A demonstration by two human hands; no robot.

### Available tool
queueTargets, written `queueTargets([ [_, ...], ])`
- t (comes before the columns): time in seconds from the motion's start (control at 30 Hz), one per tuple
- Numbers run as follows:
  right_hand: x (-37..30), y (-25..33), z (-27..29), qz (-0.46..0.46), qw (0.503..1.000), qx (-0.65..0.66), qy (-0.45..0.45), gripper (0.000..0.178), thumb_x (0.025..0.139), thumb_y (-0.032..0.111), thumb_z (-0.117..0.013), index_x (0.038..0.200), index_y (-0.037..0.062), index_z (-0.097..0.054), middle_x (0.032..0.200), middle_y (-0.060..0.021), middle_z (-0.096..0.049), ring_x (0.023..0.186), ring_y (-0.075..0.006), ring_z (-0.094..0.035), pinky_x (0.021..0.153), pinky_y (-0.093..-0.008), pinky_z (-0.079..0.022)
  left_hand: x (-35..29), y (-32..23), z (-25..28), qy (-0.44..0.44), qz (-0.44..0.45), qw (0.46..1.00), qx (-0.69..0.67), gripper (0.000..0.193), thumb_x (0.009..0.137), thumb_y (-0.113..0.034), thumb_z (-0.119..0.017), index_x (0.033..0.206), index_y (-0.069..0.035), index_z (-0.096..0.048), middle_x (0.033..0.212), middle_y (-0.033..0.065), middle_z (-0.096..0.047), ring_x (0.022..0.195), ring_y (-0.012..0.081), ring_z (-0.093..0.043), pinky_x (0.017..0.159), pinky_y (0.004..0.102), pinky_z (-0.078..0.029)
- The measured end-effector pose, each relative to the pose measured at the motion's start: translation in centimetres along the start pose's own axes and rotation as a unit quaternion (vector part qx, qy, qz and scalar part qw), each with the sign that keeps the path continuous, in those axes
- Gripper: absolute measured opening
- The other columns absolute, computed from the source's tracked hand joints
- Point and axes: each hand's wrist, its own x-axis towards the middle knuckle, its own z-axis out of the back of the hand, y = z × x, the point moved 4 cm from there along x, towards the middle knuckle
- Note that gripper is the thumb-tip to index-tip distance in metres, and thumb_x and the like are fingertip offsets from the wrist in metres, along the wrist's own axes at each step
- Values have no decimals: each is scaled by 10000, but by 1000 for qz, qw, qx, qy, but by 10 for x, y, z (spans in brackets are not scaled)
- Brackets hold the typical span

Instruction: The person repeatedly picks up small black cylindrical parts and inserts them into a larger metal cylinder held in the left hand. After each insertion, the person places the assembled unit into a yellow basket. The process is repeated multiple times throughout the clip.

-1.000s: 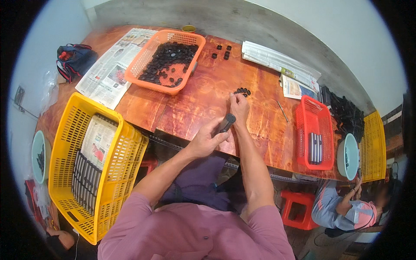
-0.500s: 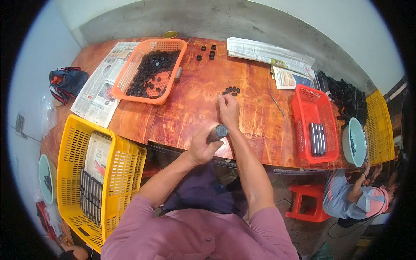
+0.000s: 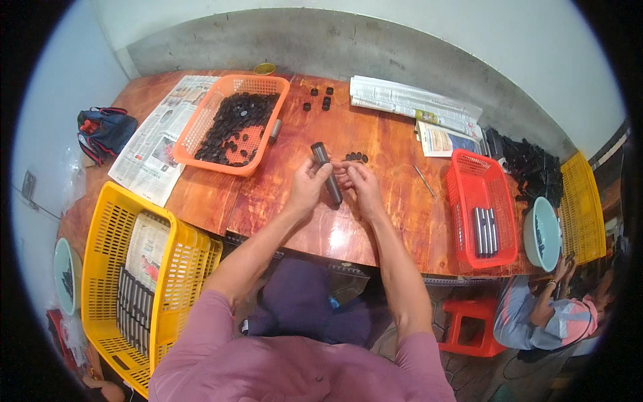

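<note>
A dark grey tube (image 3: 331,185) slants over the middle of the table, its far end tipped to the left. My left hand (image 3: 309,186) is closed round it, with the thumb across its side. Close by on the right, my right hand (image 3: 360,189) has its fingers pinched together against or right beside the tube; whatever they hold is too small to make out. Just beyond these fingers several small black caps (image 3: 357,157) lie in a cluster. Farther off stand a few black round pieces (image 3: 326,103). A thin metal rod (image 3: 424,181) rests to the right.
An orange basket (image 3: 189,161) of black caps stands at the left on newspaper (image 3: 144,175). The red basket (image 3: 462,258) at right holds metal tubes (image 3: 485,232). Beside it is a pale green bowl (image 3: 548,234). A yellow crate (image 3: 100,228) holds dark tubes near left. Another person (image 3: 536,308) sits at right.
The tube has gone from pointing end-up to lying slanted, and my left hand has moved forward with it. My right hand has drawn back from the small black caps to the tube.
</note>
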Motion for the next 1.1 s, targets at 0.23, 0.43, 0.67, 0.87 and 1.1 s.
queueTargets([
  [0.23, -16, -5, -14, -2, 988, -154, 1, 480, 927, -37, -686, 1377, 5, -525, 1047, -77, -655, 912, -136, -651, 781, -303, -579, 12, 19, 7, -9, 30, 1000, 4, 292, 1053, -173, -618, 1264, 21, -565, 1129, 121, -713, 1034, 187, -696, 925, 333, -565],
  [0.43, -15, -12, -8, 32, 981, -190, -11, 578, 894, -7, -726, 1423, 30, -496, 989, -66, -671, 833, -121, -640, 707, -288, -546, 16, 26, 6, 14, 71, 994, -84, 307, 1083, -250, -563, 1240, 14, -572, 991, 79, -671, 907, 166, -675, 832, 318, -567],
  [0.67, -16, -15, -11, 72, 950, -305, -2, 742, 818, 54, -796, 1476, 34, -453, 883, -63, -673, 729, -106, -596, 659, -270, -485, 15, 34, 10, 13, 129, 986, -101, 313, 1085, -311, -569, 1194, -18, -593, 878, 57, -643, 763, 137, -638, 714, 284, -550],
  [0.87, -17, -16, -7, 58, 963, -262, -4, 645, 866, 22, -748, 1450, 23, -475, 848, -33, -653, 723, -106, -604, 680, -256, -489, 20, 36, 8, 41, 92, 995, -20, 245, 1049, -275, -648, 1085, -37, -602, 868, 19, -645, 699, 79, -613, 626, 248, -519],
  [1.1, -19, 1, -6, 83, 990, -44, -105, 295, 981, 15, -668, 1261, -19, -584, 936, -35, -591, 815, -102, -604, 705, -256, -513, 15, 25, -1, 18, 66, 997, 47, 244, 998, -120, -698, 1186, 6, -608, 886, 15, -650, 697, 60, -617, 621, 229, -515],
])
